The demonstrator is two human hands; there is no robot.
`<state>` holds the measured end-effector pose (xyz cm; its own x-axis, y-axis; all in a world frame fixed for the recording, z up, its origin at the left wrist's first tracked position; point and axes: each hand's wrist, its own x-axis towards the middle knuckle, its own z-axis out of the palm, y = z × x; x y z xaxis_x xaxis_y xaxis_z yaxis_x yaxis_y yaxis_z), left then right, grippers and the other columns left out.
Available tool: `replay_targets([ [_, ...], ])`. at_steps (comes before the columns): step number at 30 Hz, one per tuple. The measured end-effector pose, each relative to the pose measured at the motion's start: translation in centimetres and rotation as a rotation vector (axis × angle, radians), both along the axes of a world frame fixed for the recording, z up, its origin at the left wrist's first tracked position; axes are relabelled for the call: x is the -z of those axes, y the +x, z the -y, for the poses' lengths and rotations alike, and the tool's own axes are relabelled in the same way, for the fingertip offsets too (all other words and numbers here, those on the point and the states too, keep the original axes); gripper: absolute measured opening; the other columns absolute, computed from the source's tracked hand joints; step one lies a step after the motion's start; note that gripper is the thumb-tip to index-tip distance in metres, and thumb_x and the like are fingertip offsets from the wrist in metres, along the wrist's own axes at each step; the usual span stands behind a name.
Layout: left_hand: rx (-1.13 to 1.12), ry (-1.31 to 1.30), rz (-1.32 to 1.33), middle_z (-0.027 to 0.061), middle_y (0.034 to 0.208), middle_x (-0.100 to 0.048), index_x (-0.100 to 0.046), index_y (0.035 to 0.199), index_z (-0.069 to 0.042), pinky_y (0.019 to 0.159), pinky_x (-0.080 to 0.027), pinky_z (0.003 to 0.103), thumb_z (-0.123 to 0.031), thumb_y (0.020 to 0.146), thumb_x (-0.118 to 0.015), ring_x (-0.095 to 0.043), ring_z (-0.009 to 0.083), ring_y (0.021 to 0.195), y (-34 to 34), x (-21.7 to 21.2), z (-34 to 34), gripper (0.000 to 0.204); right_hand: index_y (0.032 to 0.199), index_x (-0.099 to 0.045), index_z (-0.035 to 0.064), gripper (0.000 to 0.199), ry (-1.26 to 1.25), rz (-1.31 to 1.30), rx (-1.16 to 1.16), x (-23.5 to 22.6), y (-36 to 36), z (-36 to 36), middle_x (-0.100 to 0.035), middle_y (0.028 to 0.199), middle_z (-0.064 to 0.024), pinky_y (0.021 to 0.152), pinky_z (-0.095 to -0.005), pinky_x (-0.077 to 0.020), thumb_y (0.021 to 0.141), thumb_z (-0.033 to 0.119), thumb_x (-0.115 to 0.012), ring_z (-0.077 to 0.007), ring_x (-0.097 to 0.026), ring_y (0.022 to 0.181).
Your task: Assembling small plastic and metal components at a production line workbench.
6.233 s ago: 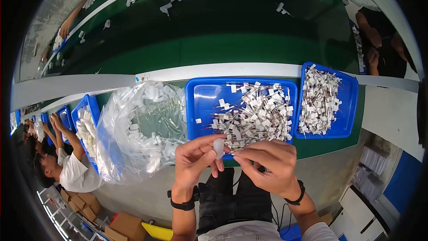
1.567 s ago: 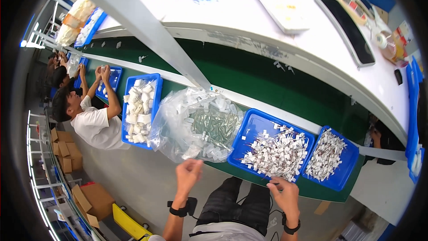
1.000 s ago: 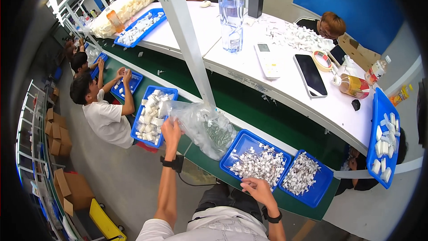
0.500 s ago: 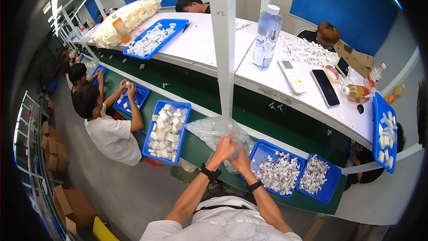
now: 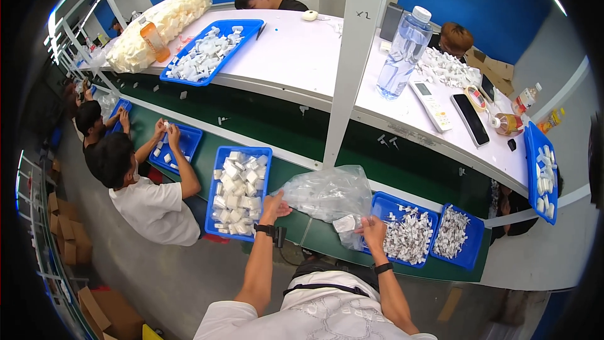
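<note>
A crumpled, clear plastic bag (image 5: 328,194) spreads over the green desk (image 5: 322,237).
The right hand (image 5: 374,232) pinches the bag's near right corner, while the left hand (image 5: 275,208) is at its left edge, fingers too obscured for me to tell whether they grip. Beside the right hand, a white patch (image 5: 344,223) is too blurred to name. Left of the bag sits a blue tray (image 5: 251,150) of white blocks; right of it, a second tray (image 5: 382,205) is partly covered.
</note>
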<state>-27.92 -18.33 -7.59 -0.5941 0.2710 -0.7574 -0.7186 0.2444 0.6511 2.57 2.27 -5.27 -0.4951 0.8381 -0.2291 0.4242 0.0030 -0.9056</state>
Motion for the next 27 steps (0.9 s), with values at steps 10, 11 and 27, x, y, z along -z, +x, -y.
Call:
replay_targets([
  [10,0.319,-0.151,-0.529,0.004,0.057,-0.061,-0.068,0.073,0.001,0.038,-0.038,0.029,-0.02,0.097,-0.062,-0.053,0.0129,0.04,-2.4,-3.9,-4.1,0.032,0.088,-0.063,-0.0071,0.028,0.015,0.001,-0.084,-1.8,0.7,-0.5,-0.074,0.084,-0.0171,0.061,-0.0285,-0.0541,0.098,0.018,-0.069,-0.0222,-0.077,0.074],
  [11,0.358,-0.15,-0.584,0.0037,0.057,-0.06,-0.067,0.073,0.001,0.038,-0.038,0.028,-0.021,0.097,-0.062,-0.053,0.0126,0.04,-2.5,-5.7,-5.4,0.033,0.088,-0.063,-0.0071,0.028,0.013,0.004,-0.067,-2.4,1.1,-1.0,-0.074,0.084,-0.0171,0.061,-0.0285,-0.0541,0.098,0.018,-0.069,-0.0222,-0.077,0.074],
  [27,0.473,0.109,-0.674,-0.0015,0.056,-0.051,-0.061,0.074,-0.003,0.042,-0.036,0.024,-0.024,0.101,-0.061,-0.051,0.0087,0.046,-2.9,-12.0,-8.6,0.035,0.121,-0.065,-0.0065,0.06,-0.533,-0.261,0.127,-5.1,-1.3,-7.0,-0.074,0.092,-0.014,0.047,-0.0263,-0.0508,0.089,0.042,-0.08,-0.0146,-0.069,0.057],
])
